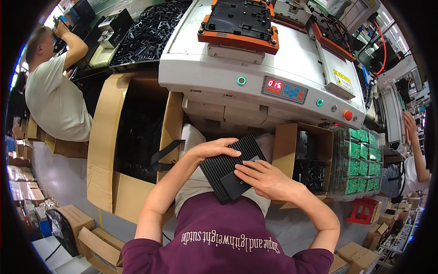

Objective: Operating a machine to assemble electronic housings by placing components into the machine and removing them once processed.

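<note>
Fingers (250, 170) of the right hand (269, 182) lie loosely extended across this black, finned, metal-looking rectangular block (222, 171) over the lap (188, 194); left hand (214, 149)'s gripping its upper-left edge, elbows (334, 227) bent wide.

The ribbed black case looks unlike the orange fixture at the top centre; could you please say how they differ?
The ribbed black case is held slanted by the left hand, the right hand on top; the orange fixture sits on the white machine. The case has parallel ridges and a smooth patch; the fixture's top shows no such ridges. The case looks all black; the fixture shows black above orange. Both look roughly rectangular.
</note>
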